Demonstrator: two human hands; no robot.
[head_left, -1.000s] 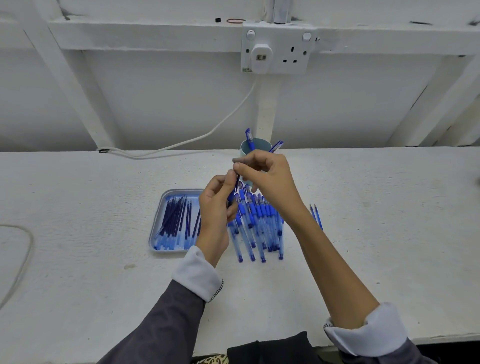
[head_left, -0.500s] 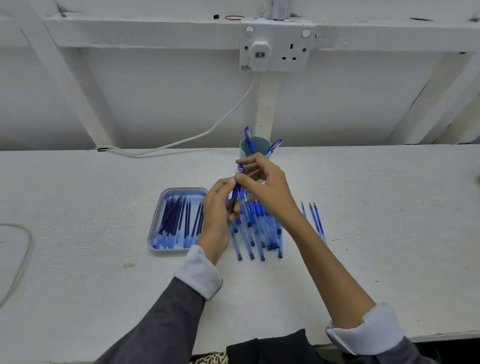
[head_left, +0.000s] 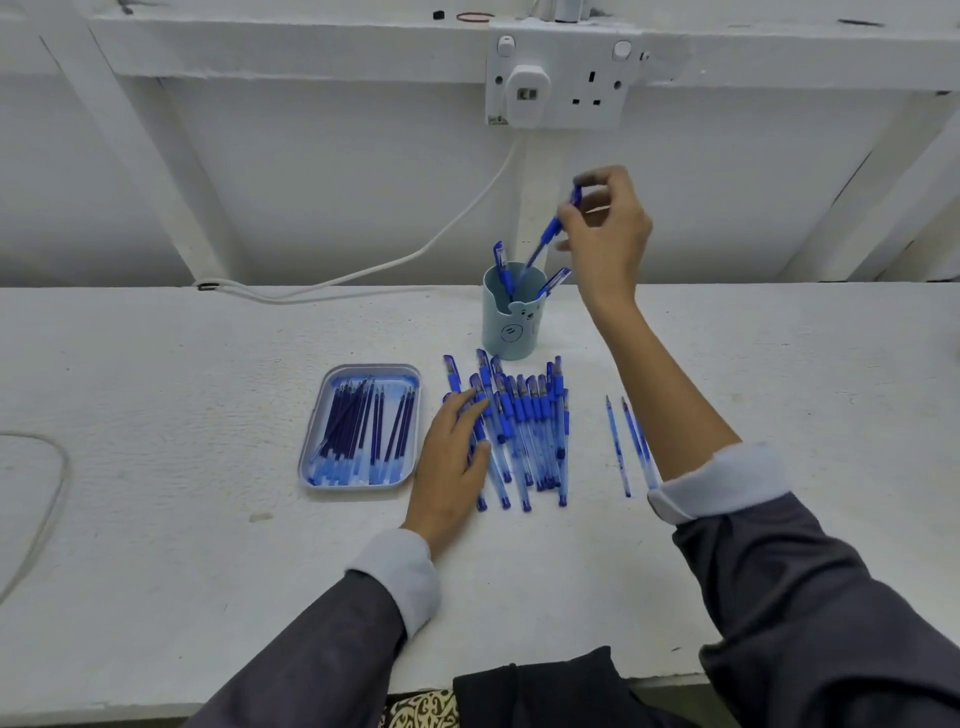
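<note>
Pinching a blue pen (head_left: 548, 233) near its top end between the curled thumb and fingers of the right hand (head_left: 605, 228), raised over the back edge of the worktop (head_left: 208, 519), about midway along. Slanting the pen down, tip lowermost, at the mouth of the pale blue cup (head_left: 511, 325) standing just below, beside two more pens (head_left: 501, 265) leaning inside. Resting the left hand (head_left: 449, 462) flat, fingers loosely straight and gripping nothing, on the left end of the row of pens (head_left: 535, 431) lying just in front of the cup. Lying just left of that row: a tray (head_left: 317, 436) of dark refills (head_left: 363, 426). Lying right of the row, apart from it and beside the right forearm: a few loose refills (head_left: 618, 447). Running along the back edge and up to the wall socket (head_left: 561, 85): a white cable (head_left: 363, 270).
</note>
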